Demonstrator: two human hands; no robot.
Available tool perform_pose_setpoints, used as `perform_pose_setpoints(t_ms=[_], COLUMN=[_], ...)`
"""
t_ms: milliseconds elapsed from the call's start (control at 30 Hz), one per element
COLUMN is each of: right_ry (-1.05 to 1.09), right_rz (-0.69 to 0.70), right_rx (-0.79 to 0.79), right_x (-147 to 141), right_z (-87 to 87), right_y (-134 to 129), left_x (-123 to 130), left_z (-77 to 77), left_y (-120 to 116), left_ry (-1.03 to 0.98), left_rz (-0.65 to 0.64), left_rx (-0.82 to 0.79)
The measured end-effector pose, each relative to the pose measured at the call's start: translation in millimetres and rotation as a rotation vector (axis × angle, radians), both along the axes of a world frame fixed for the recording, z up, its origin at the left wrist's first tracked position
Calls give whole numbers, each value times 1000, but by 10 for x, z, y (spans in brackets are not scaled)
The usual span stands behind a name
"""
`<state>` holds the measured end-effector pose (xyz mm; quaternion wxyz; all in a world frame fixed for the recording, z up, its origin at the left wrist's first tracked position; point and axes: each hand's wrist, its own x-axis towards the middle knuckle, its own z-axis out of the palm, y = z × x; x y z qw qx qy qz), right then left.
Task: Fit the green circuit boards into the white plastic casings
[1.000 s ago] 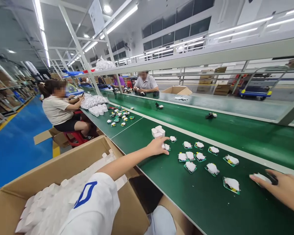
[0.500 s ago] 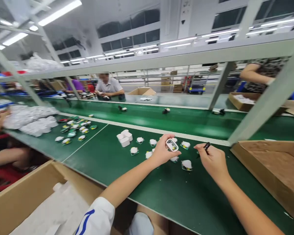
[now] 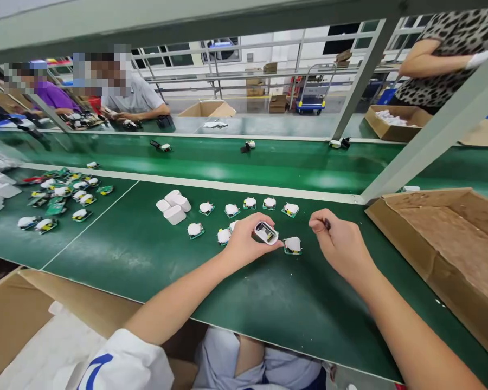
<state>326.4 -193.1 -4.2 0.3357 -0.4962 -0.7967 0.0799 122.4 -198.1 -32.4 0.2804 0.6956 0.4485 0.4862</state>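
Note:
Fingers and thumb of my left hand point(image 3: 247, 236) close round the sides of a white plastic housing point(image 3: 267, 233). Its open oval end faces me, and electronic parts show inside. To the right, my right hand point(image 3: 341, 241) is closed on a black pen-like tool point(image 3: 327, 223); only a short dark end shows, so I cannot tell its kind. A small circuit board with a white top point(image 3: 293, 245) lies between my hands. Several similar boards point(image 3: 231, 210) sit behind and to the left, some partly hidden by my left hand. A cluster of white housings point(image 3: 174, 206) stands further left.
A cardboard box point(image 3: 427, 271) stands at the right, beside a slanted metal post point(image 3: 431, 119). Another carton point(image 3: 8, 303) is at lower left. Behind runs a green conveyor point(image 3: 203, 162) carrying small assemblies. More boards point(image 3: 61, 192) lie left. Co-workers point(image 3: 134, 97) sit across the line.
The view has tipped downward and turned slightly. Both hands keep their holds; the housing's open end now tilts more toward the lower right, and less of the black tool shows.

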Motion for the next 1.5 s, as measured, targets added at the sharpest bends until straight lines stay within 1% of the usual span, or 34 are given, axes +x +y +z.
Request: perform_pose_setpoints(t_ms=[100, 167, 233, 300, 400, 567, 733, 833, 1000, 1100, 1233, 1333, 1500], right_ry=[-109, -219, -286, -310, -325, -361, -394, -439, -401, -376, -375, -407, -434], right_rz=[108, 164, 178, 172, 212, 242, 248, 233, 182, 152, 149, 159, 132], right_rx=[162, 235, 282, 337, 426, 542, 607, 645, 598, 619, 627, 637, 612], right_x=[-124, -182, -205, -203, -198, -231, -260, -279, -301, -309, -327, -348, -370], right_z=[80, 76, 42, 2, -31, -11, -11, -22, 16, 66, 89, 62, 37], right_y=[-193, -257, -265, -244, -223, -277, -323, -344, -412, -463, -502, -511, -510], left_x=[-8, -11, -10, -8, -8, -14, -30, -29, -1, 5, -4, -11, -8], left_z=[5, 4, -4, -19, -47, -71, -99, -121, -102, -67, -44, -53, -77], left_y=[-3, -7, -14, -21, -26, -35, -57, -55, -62, -81, -98, -94, -75], left_ry=[73, 90, 87, 60, 7, 8, 74, 77, -37, -73, -62, -39, -12], left_rz=[-31, -77, -120, -147, -185, -273, -301, -316, -401, -437, -458, -454, -450], left_rx=[101, 181, 229, 209, 139, 146, 126, 125, 19, -12, -11, -2, -9])
